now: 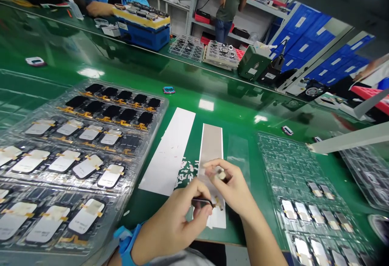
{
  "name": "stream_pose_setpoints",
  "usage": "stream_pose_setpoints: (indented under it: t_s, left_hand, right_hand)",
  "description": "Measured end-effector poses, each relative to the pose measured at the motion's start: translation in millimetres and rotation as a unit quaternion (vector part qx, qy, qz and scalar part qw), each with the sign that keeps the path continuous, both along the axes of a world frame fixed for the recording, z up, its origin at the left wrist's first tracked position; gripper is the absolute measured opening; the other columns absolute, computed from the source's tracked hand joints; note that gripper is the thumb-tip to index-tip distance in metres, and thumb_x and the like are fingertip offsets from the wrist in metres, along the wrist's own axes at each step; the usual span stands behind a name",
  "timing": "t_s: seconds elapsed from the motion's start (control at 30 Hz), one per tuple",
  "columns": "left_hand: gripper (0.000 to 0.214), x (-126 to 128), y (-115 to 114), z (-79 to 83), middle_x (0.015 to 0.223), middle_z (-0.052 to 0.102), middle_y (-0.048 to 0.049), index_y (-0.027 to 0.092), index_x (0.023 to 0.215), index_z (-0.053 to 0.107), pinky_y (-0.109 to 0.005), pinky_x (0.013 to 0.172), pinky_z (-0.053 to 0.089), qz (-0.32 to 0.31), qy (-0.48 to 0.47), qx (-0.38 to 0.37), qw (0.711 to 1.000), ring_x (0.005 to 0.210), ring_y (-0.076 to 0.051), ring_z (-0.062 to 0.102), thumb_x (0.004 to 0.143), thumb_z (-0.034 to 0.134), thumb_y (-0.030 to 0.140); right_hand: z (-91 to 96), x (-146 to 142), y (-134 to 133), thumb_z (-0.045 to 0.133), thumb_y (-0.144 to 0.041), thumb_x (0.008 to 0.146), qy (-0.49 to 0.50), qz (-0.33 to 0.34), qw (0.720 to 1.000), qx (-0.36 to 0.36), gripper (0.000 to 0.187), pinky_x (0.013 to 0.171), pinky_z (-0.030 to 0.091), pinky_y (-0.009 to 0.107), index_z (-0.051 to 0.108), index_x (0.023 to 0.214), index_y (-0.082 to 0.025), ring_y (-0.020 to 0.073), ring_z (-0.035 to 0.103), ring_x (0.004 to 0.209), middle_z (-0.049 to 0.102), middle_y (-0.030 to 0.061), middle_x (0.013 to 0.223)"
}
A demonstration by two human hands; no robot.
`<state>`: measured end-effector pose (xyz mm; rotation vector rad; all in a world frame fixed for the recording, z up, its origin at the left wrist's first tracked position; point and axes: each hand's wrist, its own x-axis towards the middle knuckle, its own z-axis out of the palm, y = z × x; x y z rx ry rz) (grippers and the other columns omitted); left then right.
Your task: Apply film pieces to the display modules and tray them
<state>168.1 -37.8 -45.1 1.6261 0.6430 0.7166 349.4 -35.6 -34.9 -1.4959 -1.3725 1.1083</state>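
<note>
My left hand (pixel 179 217), with a blue wrist strap, pinches a small dark screen part (pixel 201 202) by its edge, an orange flex tail showing at its right end. My right hand (pixel 232 185) is closed in a pinch just above it, holding a small pale piece (pixel 220 173) between thumb and fingers. Both hands hover over a grey backing strip (pixel 211 144) on the green table. A white strip (pixel 172 148) lies to its left, with small white peeled bits (pixel 187 171) scattered between them.
Clear trays (pixel 75 152) of screen parts fill the left; another clear tray (pixel 304 201) sits on the right. Across the green belt (pixel 212 92) stand a blue box (pixel 142 27), trays and a green device (pixel 252 63). Other people work beyond it.
</note>
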Motion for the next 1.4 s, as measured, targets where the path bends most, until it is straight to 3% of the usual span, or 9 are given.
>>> stream_pose_setpoints:
  t_s: [0.03, 0.17, 0.43, 0.57, 0.73, 0.8, 1.03, 1.23, 1.4]
  left_hand:
    - [0.004, 0.4, 0.2, -1.7, 0.087, 0.063, -0.0004, 0.022, 0.096, 0.048, -0.024, 0.069, 0.046, 0.017, -0.028, -0.03, 0.999, 0.077, -0.014, 0.062, 0.098, 0.047, 0.02]
    - [0.008, 3.1, 2.3, -7.0, 0.073, 0.06, 0.0036, 0.023, 0.098, 0.044, -0.023, 0.057, 0.039, 0.077, -0.092, -0.112, 0.986, 0.066, -0.012, 0.056, 0.103, 0.046, 0.029]
    - [0.011, 3.4, 5.0, -6.2, 0.067, 0.044, 0.0074, 0.024, 0.1, 0.041, -0.024, 0.06, 0.034, 0.096, -0.064, -0.103, 0.988, 0.062, -0.012, 0.043, 0.105, 0.043, 0.033]
    - [0.011, 3.3, 4.6, -2.9, 0.069, 0.039, 0.0073, 0.024, 0.098, 0.039, -0.023, 0.057, 0.032, 0.084, -0.047, -0.1, 0.99, 0.061, -0.012, 0.037, 0.105, 0.041, 0.033]
    - [0.009, 4.4, 4.9, 3.4, 0.071, 0.036, 0.0065, 0.023, 0.095, 0.04, -0.024, 0.057, 0.031, 0.07, -0.025, -0.082, 0.994, 0.061, -0.012, 0.036, 0.103, 0.042, 0.028]
    - [0.009, 3.6, 4.4, 2.9, 0.073, 0.038, 0.0057, 0.023, 0.097, 0.04, -0.025, 0.057, 0.031, 0.074, -0.022, -0.091, 0.993, 0.062, -0.012, 0.037, 0.103, 0.041, 0.03]
    - [0.014, -4.4, 0.8, -5.2, 0.08, 0.041, 0.003, 0.026, 0.108, 0.039, -0.027, 0.062, 0.032, 0.052, -0.037, -0.154, 0.986, 0.07, -0.015, 0.039, 0.103, 0.042, 0.039]
    - [0.017, -0.8, 0.6, -6.8, 0.082, 0.041, 0.0028, 0.025, 0.106, 0.039, -0.026, 0.063, 0.034, 0.05, -0.063, -0.171, 0.982, 0.072, -0.014, 0.04, 0.104, 0.043, 0.042]
    - [0.015, 2.8, 1.7, -5.8, 0.074, 0.039, 0.0058, 0.025, 0.105, 0.038, -0.024, 0.06, 0.032, 0.051, -0.07, -0.178, 0.98, 0.067, -0.012, 0.038, 0.106, 0.037, 0.041]
  right_hand:
    - [0.2, -0.6, -1.0, 0.065, -0.025, 0.08, 0.033, -0.003, 0.999, -0.024, 0.009, 0.05, 0.037, 0.021, 0.068, 0.084, -0.018, 0.0094, 0.05, 0.054, 0.063, -0.0011, 0.068]
    - [-1.6, -3.5, -4.5, 0.074, -0.046, 0.08, 0.163, 0.029, 0.983, -0.084, 0.031, 0.043, 0.021, 0.02, 0.065, 0.074, -0.017, 0.0052, 0.03, 0.045, 0.054, -0.0039, 0.056]
    - [-1.7, -6.8, -5.7, 0.075, -0.05, 0.08, 0.221, 0.069, 0.97, -0.069, 0.035, 0.044, 0.021, 0.021, 0.07, 0.074, -0.016, 0.0055, 0.026, 0.048, 0.048, -0.0048, 0.054]
    - [0.0, -8.1, -5.3, 0.074, -0.048, 0.081, 0.238, 0.071, 0.966, -0.068, 0.033, 0.047, 0.032, 0.021, 0.069, 0.072, -0.018, 0.0062, 0.028, 0.046, 0.045, -0.006, 0.051]
    - [-1.4, -5.6, -5.3, 0.076, -0.049, 0.079, 0.22, 0.068, 0.97, -0.076, 0.033, 0.054, 0.039, 0.022, 0.068, 0.07, -0.018, 0.009, 0.048, 0.054, 0.06, -0.001, 0.062]
    - [-1.3, -5.9, -5.7, 0.074, -0.05, 0.08, 0.205, 0.068, 0.973, -0.077, 0.034, 0.054, 0.04, 0.023, 0.068, 0.07, -0.018, 0.0102, 0.05, 0.056, 0.061, -0.0005, 0.063]
    - [-0.3, -9.9, -8.7, 0.07, -0.045, 0.084, 0.108, 0.035, 0.993, -0.018, 0.031, 0.044, 0.02, 0.024, 0.068, 0.071, -0.018, 0.0069, 0.026, 0.045, 0.048, -0.0048, 0.051]
    - [0.6, -10.3, -10.7, 0.071, -0.036, 0.081, 0.083, 0.009, 0.996, 0.019, 0.02, 0.043, 0.017, 0.023, 0.071, 0.073, -0.017, 0.0064, 0.022, 0.044, 0.03, -0.01, 0.047]
    - [1.0, -14.1, -11.5, 0.071, -0.032, 0.079, 0.083, -0.016, 0.996, 0.033, 0.018, 0.044, 0.019, 0.023, 0.071, 0.072, -0.016, 0.006, 0.024, 0.045, 0.038, -0.0083, 0.05]
